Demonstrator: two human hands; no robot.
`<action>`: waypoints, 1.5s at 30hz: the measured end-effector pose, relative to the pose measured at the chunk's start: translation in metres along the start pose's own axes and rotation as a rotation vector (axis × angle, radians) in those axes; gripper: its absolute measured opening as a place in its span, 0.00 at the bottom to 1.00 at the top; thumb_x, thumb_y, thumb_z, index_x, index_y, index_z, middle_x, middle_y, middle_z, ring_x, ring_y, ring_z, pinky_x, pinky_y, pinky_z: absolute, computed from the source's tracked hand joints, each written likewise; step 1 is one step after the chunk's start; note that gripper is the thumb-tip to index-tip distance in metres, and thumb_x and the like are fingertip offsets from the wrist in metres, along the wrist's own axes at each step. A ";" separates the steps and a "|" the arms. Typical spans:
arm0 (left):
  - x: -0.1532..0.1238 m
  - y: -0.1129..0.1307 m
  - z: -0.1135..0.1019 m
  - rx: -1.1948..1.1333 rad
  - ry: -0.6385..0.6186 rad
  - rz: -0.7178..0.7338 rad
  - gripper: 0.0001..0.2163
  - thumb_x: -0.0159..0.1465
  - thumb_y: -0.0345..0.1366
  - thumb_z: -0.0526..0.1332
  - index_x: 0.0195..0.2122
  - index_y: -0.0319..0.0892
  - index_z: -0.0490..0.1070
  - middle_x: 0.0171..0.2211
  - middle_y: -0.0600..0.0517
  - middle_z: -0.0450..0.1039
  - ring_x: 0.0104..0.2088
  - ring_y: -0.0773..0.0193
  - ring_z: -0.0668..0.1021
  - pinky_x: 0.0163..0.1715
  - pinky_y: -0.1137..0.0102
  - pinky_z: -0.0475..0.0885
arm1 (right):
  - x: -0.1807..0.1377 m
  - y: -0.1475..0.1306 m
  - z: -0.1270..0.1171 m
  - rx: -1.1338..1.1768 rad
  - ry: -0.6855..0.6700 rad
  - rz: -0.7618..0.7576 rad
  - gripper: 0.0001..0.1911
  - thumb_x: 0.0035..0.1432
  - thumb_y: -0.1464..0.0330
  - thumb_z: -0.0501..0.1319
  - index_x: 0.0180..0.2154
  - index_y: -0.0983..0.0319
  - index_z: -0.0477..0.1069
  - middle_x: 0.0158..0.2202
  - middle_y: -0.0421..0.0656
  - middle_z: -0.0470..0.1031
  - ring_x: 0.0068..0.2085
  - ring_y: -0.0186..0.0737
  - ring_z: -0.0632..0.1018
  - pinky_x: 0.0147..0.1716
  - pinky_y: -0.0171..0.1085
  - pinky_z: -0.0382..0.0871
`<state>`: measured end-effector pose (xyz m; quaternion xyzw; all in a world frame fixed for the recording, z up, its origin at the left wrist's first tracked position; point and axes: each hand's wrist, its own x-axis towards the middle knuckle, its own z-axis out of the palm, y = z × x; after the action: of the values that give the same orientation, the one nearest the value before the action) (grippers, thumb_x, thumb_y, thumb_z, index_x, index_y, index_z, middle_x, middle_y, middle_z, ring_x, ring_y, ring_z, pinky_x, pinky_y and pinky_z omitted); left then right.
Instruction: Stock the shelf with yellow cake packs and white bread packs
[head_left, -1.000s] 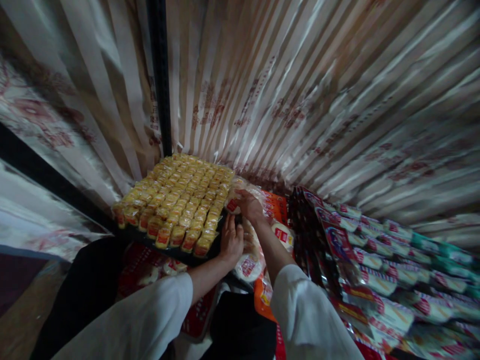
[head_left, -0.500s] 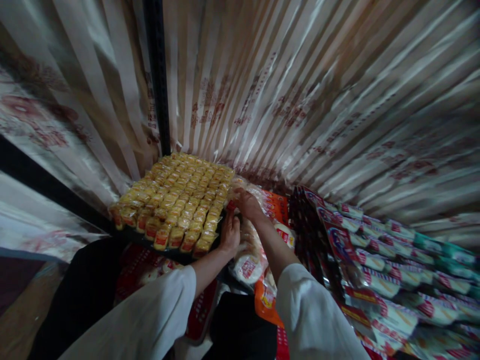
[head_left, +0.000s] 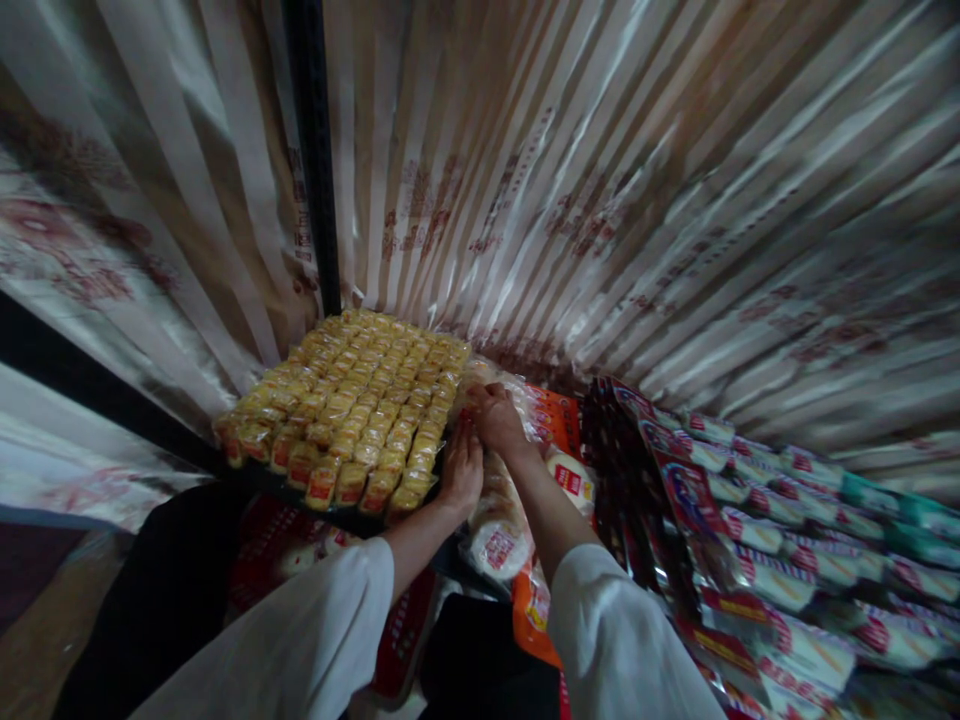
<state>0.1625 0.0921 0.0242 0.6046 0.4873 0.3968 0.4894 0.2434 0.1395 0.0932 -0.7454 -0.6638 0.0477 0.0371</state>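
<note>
My left hand (head_left: 461,468) and my right hand (head_left: 496,417) meet at a row of clear-wrapped round white cakes with red labels (head_left: 498,535). They stand on edge beside a block of small yellow packets (head_left: 352,400) on a dark shelf. My right hand grips the top of a wrapped cake at the back of the row. My left hand presses flat against the row's left side, fingers together, next to the yellow packets. Both arms wear white sleeves.
Orange packets (head_left: 559,420) lie behind the cakes. Rows of dark red, white and green packets (head_left: 757,530) fill the shelf to the right. Long pale striped packages (head_left: 570,180) hang overhead and behind. A black upright post (head_left: 309,150) stands at the left.
My left hand has moved up the row of cakes toward my right hand, and both hands now sit close together. The view shifted slightly.
</note>
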 end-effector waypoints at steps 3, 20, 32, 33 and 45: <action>-0.001 -0.002 0.002 0.005 0.016 0.010 0.21 0.66 0.31 0.43 0.59 0.37 0.61 0.61 0.45 0.58 0.63 0.61 0.58 0.64 0.62 0.50 | 0.000 0.003 0.002 0.011 0.015 -0.008 0.22 0.56 0.74 0.53 0.53 0.61 0.67 0.49 0.51 0.66 0.48 0.44 0.67 0.48 0.36 0.62; 0.005 0.000 0.008 -0.070 0.045 -0.081 0.21 0.67 0.32 0.43 0.59 0.38 0.60 0.62 0.47 0.58 0.63 0.64 0.58 0.64 0.64 0.51 | 0.009 0.012 0.020 0.050 0.051 -0.045 0.21 0.56 0.74 0.53 0.52 0.64 0.67 0.50 0.52 0.66 0.49 0.45 0.65 0.47 0.38 0.60; 0.002 0.003 0.008 -0.024 0.147 0.030 0.20 0.67 0.32 0.42 0.56 0.36 0.64 0.59 0.46 0.62 0.61 0.63 0.62 0.63 0.63 0.54 | 0.011 0.017 0.022 0.085 0.085 -0.084 0.22 0.53 0.76 0.53 0.50 0.63 0.69 0.49 0.51 0.68 0.48 0.43 0.67 0.47 0.38 0.61; 0.002 0.002 0.008 -0.026 0.139 0.034 0.20 0.67 0.32 0.42 0.56 0.36 0.64 0.59 0.46 0.62 0.61 0.63 0.62 0.63 0.63 0.54 | 0.010 0.017 0.022 0.088 0.089 -0.087 0.22 0.53 0.76 0.53 0.50 0.63 0.69 0.50 0.52 0.67 0.48 0.44 0.67 0.47 0.38 0.61; 0.006 -0.005 0.006 0.051 0.106 0.099 0.20 0.68 0.31 0.42 0.56 0.38 0.64 0.58 0.46 0.64 0.61 0.63 0.63 0.61 0.62 0.58 | -0.023 0.017 0.008 0.135 0.286 -0.038 0.24 0.57 0.73 0.52 0.56 0.61 0.63 0.57 0.49 0.62 0.55 0.45 0.64 0.51 0.41 0.62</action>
<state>0.1681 0.0968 0.0186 0.6184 0.4920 0.4395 0.4271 0.2566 0.1143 0.0841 -0.7278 -0.6610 -0.0154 0.1821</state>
